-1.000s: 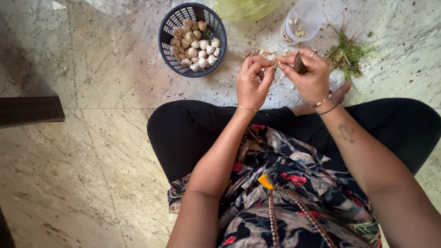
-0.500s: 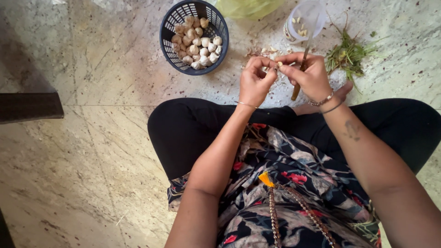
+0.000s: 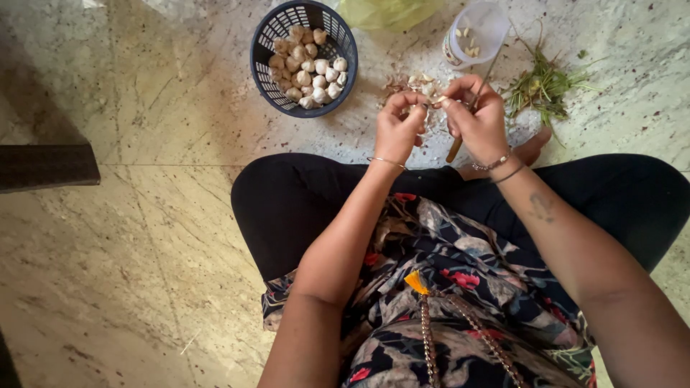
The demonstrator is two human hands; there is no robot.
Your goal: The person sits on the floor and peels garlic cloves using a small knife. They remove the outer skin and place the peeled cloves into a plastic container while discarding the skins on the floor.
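Fingers of my left hand [image 3: 397, 129] and right hand [image 3: 476, 118] pinched together on garlic clove [image 3: 433, 99], upper centre of frame. Right hand also grips knife [image 3: 460, 142]. Blue basket [image 3: 267, 36] with garlic upper left; plastic cup [image 3: 480, 25] upper right.

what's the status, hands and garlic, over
Left hand and right hand pinching one garlic clove together, knife in right. Basket of garlic left, cup ahead. Nothing blocking.

Left hand [image 3: 397, 128] and right hand [image 3: 476, 118] raised together, fingers pinched.
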